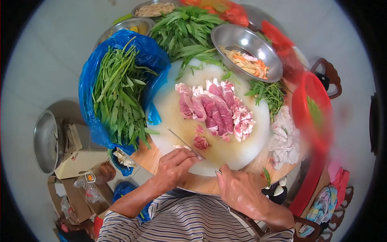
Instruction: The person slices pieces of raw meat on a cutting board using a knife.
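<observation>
My right hand (240, 189) is closed round the handle of a knife (183, 142), whose thin blade points up and left across the round white cutting board (161, 109). Curled beside the blade at the board's near edge, my left hand (175, 163) presses down on a pale, fatty piece of meat (181, 147), mostly hidden by the fingers. Just beyond the blade lies a small chunk of red meat (200, 142). Slices of raw meat (213, 107) spread over the middle of the board, with a smaller cut heap at their right.
Leafy greens fill a blue plastic bag (86, 109) on the left; more greens (185, 30) lie behind. A steel bowl (268, 54) of shredded vegetables overhangs the board's far right. A crumpled white cloth (284, 137) and a red plastic basket (312, 109) are at the right.
</observation>
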Action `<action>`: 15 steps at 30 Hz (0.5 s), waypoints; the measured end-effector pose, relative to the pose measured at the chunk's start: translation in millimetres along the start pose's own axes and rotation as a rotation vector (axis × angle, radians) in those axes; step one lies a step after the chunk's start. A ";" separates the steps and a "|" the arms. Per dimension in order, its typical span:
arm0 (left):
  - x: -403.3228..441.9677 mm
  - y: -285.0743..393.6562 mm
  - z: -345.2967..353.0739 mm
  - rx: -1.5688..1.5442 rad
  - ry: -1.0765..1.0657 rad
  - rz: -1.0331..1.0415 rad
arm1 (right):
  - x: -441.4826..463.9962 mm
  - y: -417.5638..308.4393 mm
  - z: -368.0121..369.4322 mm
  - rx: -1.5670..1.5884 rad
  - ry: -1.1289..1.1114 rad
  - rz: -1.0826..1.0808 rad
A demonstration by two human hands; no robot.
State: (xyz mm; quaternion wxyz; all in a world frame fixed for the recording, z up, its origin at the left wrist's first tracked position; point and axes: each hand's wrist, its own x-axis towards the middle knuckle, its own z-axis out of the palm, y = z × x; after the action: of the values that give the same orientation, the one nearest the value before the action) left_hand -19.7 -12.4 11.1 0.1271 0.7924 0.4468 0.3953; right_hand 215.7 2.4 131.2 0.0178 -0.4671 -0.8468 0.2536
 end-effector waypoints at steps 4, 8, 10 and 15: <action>0.8 2.0 -1.2 0.013 0.004 -0.009 | -17.6 2.8 -3.7 -0.056 -0.089 0.017; -0.2 -1.0 1.2 0.020 -0.006 -0.011 | -35.5 7.3 -13.8 -0.094 -0.167 0.056; 1.6 -3.4 2.2 0.037 0.042 0.035 | -23.3 7.8 -11.4 -0.095 -0.174 0.049; 4.5 -4.0 -5.3 -0.011 -0.044 -0.007 | 28.7 9.7 25.5 -0.008 -0.113 -0.016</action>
State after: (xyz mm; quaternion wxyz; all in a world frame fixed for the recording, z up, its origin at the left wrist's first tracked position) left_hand -24.8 -7.3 14.6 0.1426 0.7987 0.4446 0.3796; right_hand 200.4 19.0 98.8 -0.0299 -0.4456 -0.8511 0.2762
